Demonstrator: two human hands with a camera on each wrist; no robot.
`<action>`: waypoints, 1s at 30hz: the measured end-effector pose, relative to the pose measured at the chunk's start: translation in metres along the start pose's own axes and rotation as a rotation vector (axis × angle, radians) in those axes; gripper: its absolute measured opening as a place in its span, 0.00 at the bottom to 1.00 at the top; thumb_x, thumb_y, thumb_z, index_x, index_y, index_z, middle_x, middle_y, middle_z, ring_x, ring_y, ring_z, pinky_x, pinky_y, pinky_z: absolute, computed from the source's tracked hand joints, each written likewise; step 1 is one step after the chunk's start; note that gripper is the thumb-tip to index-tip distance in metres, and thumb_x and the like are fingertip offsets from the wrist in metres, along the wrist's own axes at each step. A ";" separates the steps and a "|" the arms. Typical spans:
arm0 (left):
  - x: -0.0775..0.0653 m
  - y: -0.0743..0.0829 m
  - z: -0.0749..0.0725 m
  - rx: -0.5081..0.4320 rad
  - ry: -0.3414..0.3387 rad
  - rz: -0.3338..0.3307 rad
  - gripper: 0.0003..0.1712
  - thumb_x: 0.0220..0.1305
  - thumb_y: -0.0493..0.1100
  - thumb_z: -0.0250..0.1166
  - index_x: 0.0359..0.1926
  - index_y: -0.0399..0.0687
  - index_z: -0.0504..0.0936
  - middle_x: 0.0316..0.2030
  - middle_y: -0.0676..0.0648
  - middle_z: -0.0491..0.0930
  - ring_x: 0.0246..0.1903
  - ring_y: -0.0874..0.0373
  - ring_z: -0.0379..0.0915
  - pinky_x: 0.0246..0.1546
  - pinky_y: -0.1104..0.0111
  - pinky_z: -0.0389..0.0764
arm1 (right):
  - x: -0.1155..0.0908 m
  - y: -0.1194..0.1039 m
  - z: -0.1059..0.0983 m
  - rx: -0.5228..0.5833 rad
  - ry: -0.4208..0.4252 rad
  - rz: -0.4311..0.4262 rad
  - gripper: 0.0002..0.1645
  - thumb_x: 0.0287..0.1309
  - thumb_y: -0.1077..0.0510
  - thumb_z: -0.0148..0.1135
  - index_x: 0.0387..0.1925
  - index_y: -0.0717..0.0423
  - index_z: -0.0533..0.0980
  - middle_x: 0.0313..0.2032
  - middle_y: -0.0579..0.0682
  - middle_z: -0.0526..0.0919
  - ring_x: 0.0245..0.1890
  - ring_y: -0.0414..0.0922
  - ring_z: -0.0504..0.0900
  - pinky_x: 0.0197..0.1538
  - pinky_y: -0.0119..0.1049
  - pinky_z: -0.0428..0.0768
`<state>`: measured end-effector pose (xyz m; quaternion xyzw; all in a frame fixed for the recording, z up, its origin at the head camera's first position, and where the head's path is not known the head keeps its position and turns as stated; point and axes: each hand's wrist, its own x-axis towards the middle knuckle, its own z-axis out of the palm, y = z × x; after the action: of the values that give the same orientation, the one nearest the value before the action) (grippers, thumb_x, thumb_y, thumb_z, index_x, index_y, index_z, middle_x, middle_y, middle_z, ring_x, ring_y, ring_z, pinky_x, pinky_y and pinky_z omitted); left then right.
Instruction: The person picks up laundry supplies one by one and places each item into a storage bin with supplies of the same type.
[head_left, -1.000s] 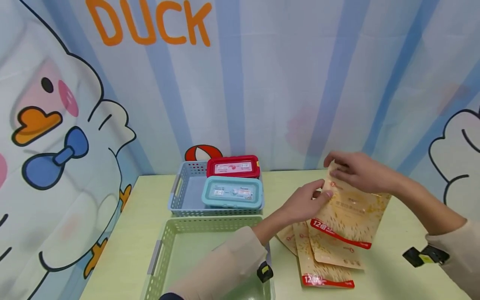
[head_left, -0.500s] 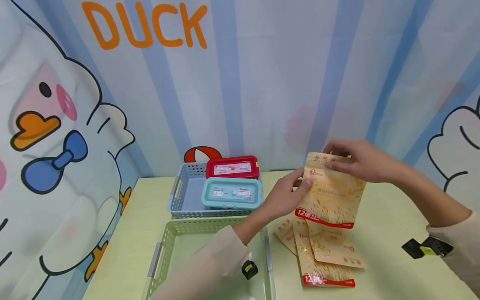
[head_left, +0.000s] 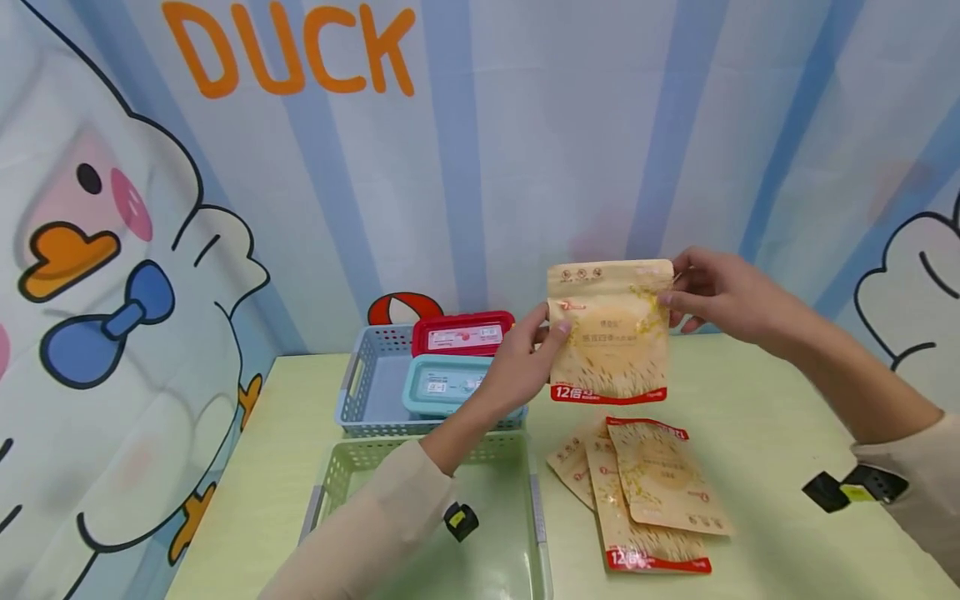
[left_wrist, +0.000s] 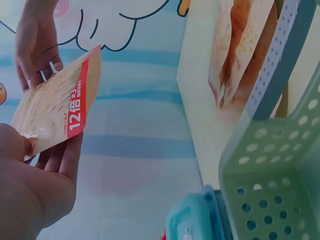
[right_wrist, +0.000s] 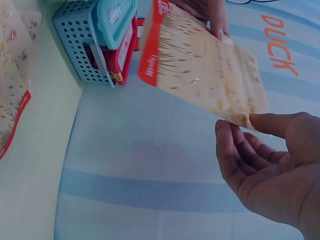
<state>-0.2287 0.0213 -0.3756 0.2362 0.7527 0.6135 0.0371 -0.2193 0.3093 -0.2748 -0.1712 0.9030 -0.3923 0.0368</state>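
Observation:
A beige pouch (head_left: 611, 333) with a red bottom band and printed wheat stalks is held upright above the table, its front facing the head camera. My left hand (head_left: 522, 358) pinches its left edge, thumb on the front and fingers behind. At the upper right edge, my right hand (head_left: 723, 296) pinches it between thumb and fingers, as the right wrist view also shows with the thumb (right_wrist: 275, 122) on the pouch. Below it, several similar beige pouches (head_left: 663, 483) lie overlapping on the table, one turned with its red band at the far end.
Left of the pile stands a green perforated basket (head_left: 538, 508). Behind it, a blue basket (head_left: 375, 375) holds a red-lidded box (head_left: 465, 333) and a light-blue box (head_left: 442, 387). A striped curtain (head_left: 540, 167) with duck drawings hangs at the table's back edge.
Both hands have carried the pouch left and up, off the pile, and turned it level toward the head camera. The right hand has shifted from its top edge to the upper right side.

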 end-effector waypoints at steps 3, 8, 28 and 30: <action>-0.001 0.002 -0.008 -0.010 0.014 0.003 0.28 0.82 0.59 0.56 0.76 0.60 0.70 0.45 0.48 0.86 0.39 0.54 0.85 0.34 0.60 0.87 | 0.000 0.001 0.004 0.067 -0.009 -0.029 0.13 0.80 0.59 0.58 0.55 0.65 0.72 0.44 0.61 0.84 0.41 0.49 0.87 0.42 0.41 0.89; -0.004 0.003 -0.020 -0.003 0.016 -0.012 0.29 0.81 0.59 0.56 0.77 0.60 0.69 0.45 0.50 0.86 0.41 0.53 0.85 0.37 0.61 0.88 | 0.001 0.000 0.014 0.098 0.006 -0.074 0.12 0.80 0.58 0.58 0.53 0.64 0.74 0.44 0.61 0.84 0.42 0.51 0.87 0.43 0.42 0.89; -0.028 0.037 -0.073 0.318 0.080 0.096 0.14 0.83 0.52 0.57 0.56 0.49 0.81 0.46 0.50 0.86 0.51 0.53 0.86 0.45 0.59 0.87 | 0.003 -0.031 0.053 0.349 0.093 -0.199 0.11 0.79 0.61 0.59 0.49 0.69 0.73 0.43 0.63 0.81 0.42 0.51 0.86 0.46 0.46 0.90; -0.031 0.041 -0.078 0.346 0.088 0.114 0.14 0.83 0.50 0.58 0.57 0.50 0.80 0.47 0.51 0.86 0.51 0.52 0.86 0.48 0.59 0.88 | 0.003 -0.036 0.057 0.362 0.103 -0.201 0.11 0.78 0.61 0.59 0.48 0.69 0.73 0.42 0.63 0.81 0.41 0.51 0.86 0.45 0.47 0.90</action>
<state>-0.2159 -0.0563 -0.3253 0.2542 0.8333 0.4858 -0.0715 -0.2004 0.2460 -0.2884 -0.2308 0.7969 -0.5580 -0.0187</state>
